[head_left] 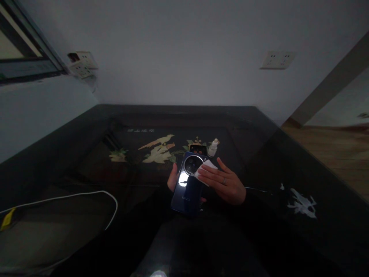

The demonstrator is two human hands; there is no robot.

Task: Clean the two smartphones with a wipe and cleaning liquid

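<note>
My left hand (172,179) is closed around a dark blue smartphone (181,206), back side up, with its thumb on the left edge and a fingertip showing at the right. The rest of that hand is hidden beneath the phone. A small white wipe (210,164), perhaps cloth or tissue, lies under the fingers of my right hand (227,187). Those fingers press it against the phone beside the round camera module (192,165), while the thumb stands apart. Just beyond the phone are a small white dropper bottle (212,149), upright, and a dark flat object (197,149), partly covered.
The glossy black table (86,154) carries a bird-and-flower decoration (158,152). A white cable (72,195) curves across its left side. Wall sockets (278,60) are on the wall at the right, with more sockets (83,63) near the window at the left.
</note>
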